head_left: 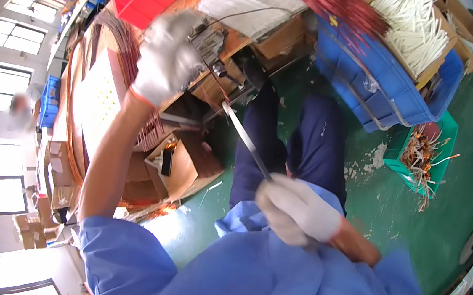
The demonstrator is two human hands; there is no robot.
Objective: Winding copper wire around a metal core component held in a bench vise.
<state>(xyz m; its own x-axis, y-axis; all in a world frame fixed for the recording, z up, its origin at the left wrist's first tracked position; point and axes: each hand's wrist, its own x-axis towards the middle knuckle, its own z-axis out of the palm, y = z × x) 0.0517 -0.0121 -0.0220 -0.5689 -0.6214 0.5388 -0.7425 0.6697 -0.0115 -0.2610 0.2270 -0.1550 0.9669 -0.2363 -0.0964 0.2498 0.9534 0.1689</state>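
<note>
Right hand (pixel 294 209), gloved, sits nearer the body than the blue crate (pixel 397 85), and to its left: fingers wrapped round the lower end of a pale strip (pixel 244 135), which lies left of the crate. Left hand (pixel 167 58), gloved, well left of the crate: blurred, can't tell finger spread or grip.

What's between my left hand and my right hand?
In the head view, a thin reddish strand leads from near your left hand to a slender strip reaching your right hand.
</note>
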